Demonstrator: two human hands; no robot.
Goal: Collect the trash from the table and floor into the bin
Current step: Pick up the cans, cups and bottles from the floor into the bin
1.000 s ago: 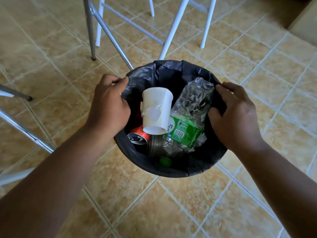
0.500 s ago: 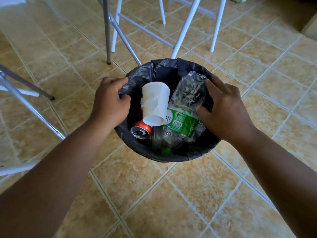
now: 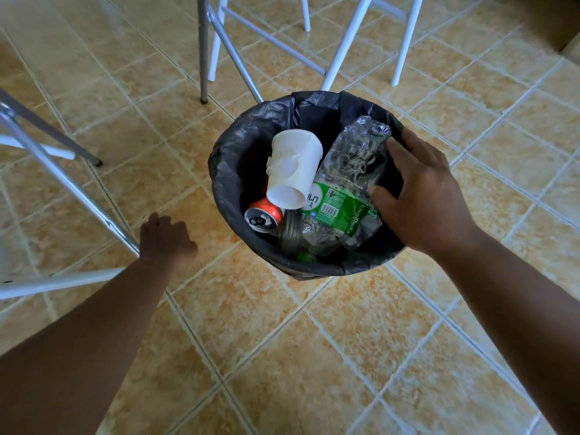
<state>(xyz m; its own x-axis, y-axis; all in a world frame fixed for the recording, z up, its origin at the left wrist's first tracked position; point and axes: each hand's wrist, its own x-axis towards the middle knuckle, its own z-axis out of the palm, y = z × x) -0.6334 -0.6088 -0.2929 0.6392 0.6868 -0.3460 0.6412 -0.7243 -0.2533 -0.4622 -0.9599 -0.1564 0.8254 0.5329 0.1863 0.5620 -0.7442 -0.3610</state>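
The black-lined bin (image 3: 238,152) stands on the tiled floor. Inside it lie a dented white paper cup (image 3: 295,167), a red drink can (image 3: 263,215) and a crushed clear plastic bottle (image 3: 345,183) with a green label. My right hand (image 3: 420,196) lies over the bin's right rim, fingers spread on the bottle's upper part and thumb on its label. My left hand (image 3: 166,240) hangs off the bin, to its left above the floor. It is blurred, loosely curled, and nothing shows in it.
Grey metal table legs (image 3: 204,48) stand just behind the bin, with white chair legs (image 3: 345,42) beside them. More metal legs (image 3: 62,180) slant across the left, close to my left hand. Tan floor tiles (image 3: 314,356) spread in front.
My left hand has let go of the bin's left rim and dropped away to the left. My right hand has slid further in, from the rim onto the bottle.
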